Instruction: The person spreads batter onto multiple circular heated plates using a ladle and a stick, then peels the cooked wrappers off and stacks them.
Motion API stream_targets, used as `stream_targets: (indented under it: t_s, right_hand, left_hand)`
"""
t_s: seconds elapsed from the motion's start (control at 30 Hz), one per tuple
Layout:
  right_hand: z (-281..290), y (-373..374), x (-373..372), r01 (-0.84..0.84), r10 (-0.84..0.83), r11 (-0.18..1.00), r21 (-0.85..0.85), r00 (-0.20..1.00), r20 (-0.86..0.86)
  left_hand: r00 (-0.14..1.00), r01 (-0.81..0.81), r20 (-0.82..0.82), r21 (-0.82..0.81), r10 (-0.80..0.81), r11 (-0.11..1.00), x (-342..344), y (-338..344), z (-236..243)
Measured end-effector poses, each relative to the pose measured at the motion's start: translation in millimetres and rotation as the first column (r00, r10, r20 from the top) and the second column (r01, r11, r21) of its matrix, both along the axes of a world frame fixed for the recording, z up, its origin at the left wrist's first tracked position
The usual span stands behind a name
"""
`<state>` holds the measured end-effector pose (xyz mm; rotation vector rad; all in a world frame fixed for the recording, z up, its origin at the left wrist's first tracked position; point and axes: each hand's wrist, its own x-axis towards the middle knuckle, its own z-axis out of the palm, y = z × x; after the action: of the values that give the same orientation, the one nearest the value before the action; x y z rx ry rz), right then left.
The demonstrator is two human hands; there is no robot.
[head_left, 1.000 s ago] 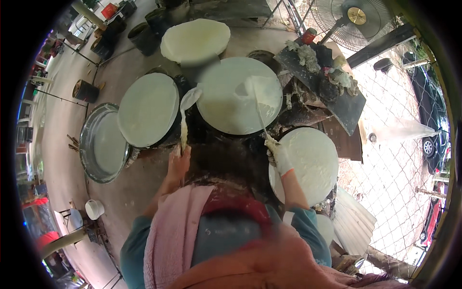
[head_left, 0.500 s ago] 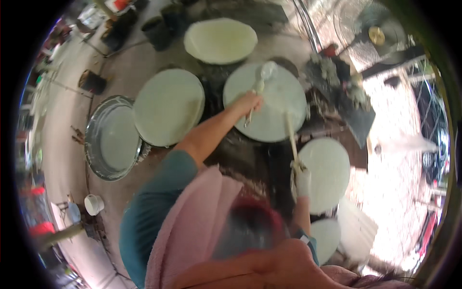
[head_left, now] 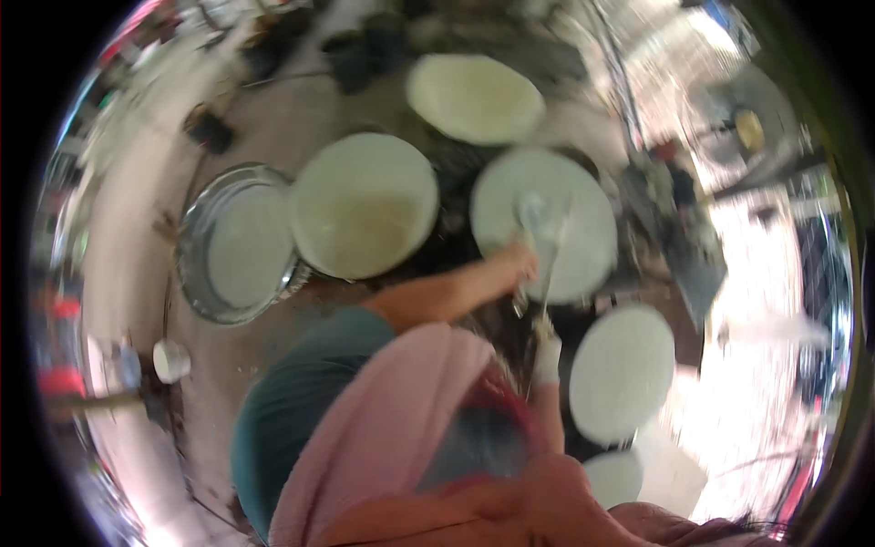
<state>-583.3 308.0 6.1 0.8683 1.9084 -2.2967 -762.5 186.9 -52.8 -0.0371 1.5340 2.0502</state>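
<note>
Left hand (head_left: 521,262) clasps a whitish round-bowled ladle (head_left: 530,211), right hand (head_left: 545,354) a slim pale stick (head_left: 550,275); both point lengthwise ahead.

Pale ladle (head_left: 530,210), thin stick (head_left: 550,279), over round white surface (head_left: 591,221)

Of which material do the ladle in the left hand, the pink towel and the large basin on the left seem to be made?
Ladle: possibly metal, smooth; its bowl looks pale and shiny, though blur leaves plastic possible.
Pink towel: soft, matte fabric, likely terry cloth, judging by its thick folds and fuzzy surface.
Basin: probably metal, glossy; its silvery wall shows bright reflections.
</note>
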Motion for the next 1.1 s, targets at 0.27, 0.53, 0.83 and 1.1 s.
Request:
stream_targets:
  t_s: [0.27, 0.53, 0.83, 1.1]
  right_hand:
    - [51, 75, -39, 0.01, -0.007, 0.993, -0.122, 1.0, 0.021]
    - [8, 84, -9, -0.483, 0.479, 0.863, 0.147, 0.876, 0.064]
    - [25, 38, 11, -0.481, 0.502, 0.848, 0.22, 0.864, -0.046]
    - [60, -193, -21, -0.656, 0.647, 0.755, 0.003, 0.745, -0.164]
  left_hand:
    - [0.84, -0.133, 0.246, 0.958, -0.484, 0.256, 40, -107, 128]
    - [0.841, -0.493, 0.541, 0.772, -0.007, 0.4, 133, -158, 242]
    - [0.733, -0.665, 0.575, 0.719, 0.362, 0.205, 224, -319, 252]
    - [0.651, -0.694, 0.495, 0.695, 0.575, 0.188, 303, -476, 230]
